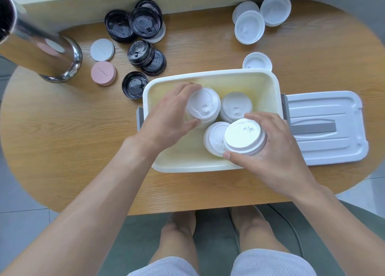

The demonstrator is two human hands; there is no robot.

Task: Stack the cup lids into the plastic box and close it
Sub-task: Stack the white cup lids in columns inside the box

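Gripping one white plastic lid stack point(203, 106) in the left hand point(166, 117) and another point(244, 137) in the right hand point(270, 142), both sets of fingers curled around them, the person risks toppling neighbouring stacks inside the crowded cream plastic box point(268, 84).

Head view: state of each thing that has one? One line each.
Plastic box: open, holds white lid stacks.
Box cover: off, lying right of box.
Left hand: grips a lid stack in box.
Right hand: grips another stack.
Black lids: loose on table.

Both hands reach forward, left hand point(169, 117) and right hand point(273, 144) curled, gripping.
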